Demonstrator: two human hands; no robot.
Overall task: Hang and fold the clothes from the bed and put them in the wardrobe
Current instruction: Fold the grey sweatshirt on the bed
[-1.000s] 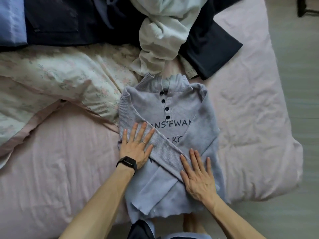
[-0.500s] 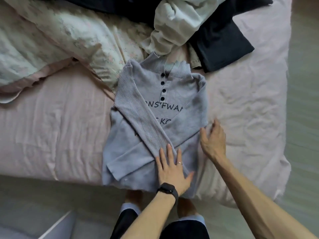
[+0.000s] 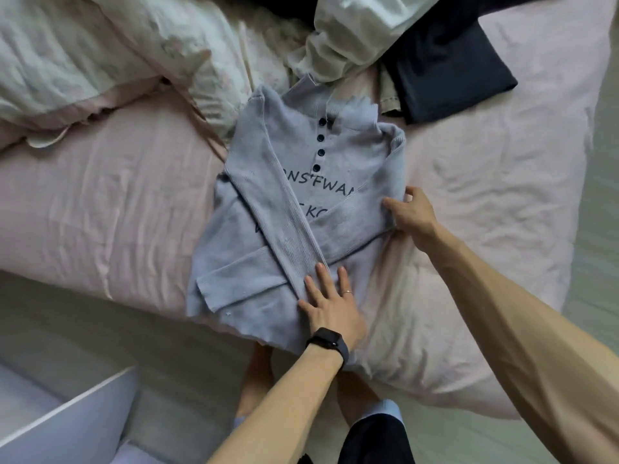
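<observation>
Since half a second ago my right hand (image 3: 410, 212) has closed in on the lilac-grey knit sweater (image 3: 355, 155). It lay flat beside the side seam then; now the thumb sits on top of the fabric and the fingers curl at the edge, pinching the sweater at its three o'clock side. My left hand (image 3: 330, 306) has hardly shifted. It lies spread and flat, palm down, on the sweater at about five o'clock, where the two folded sleeves cross. A black watch (image 3: 326, 343) is on that wrist and a ring (image 3: 348, 292) on one finger.

The sweater lies face up in the middle of the bed (image 3: 100, 212), on the pink sheet. Its collar points to twelve o'clock, four dark buttons run down the placket, and printed letters are partly covered by the sleeves. Its hem hangs just over the mattress edge at six o'clock.

At ten o'clock a pale floral duvet (image 3: 100, 55) is bunched up. At twelve o'clock a white garment (image 3: 361, 25) touches the collar. A dark navy garment (image 3: 445, 72) lies at one o'clock, apart from the sweater.
</observation>
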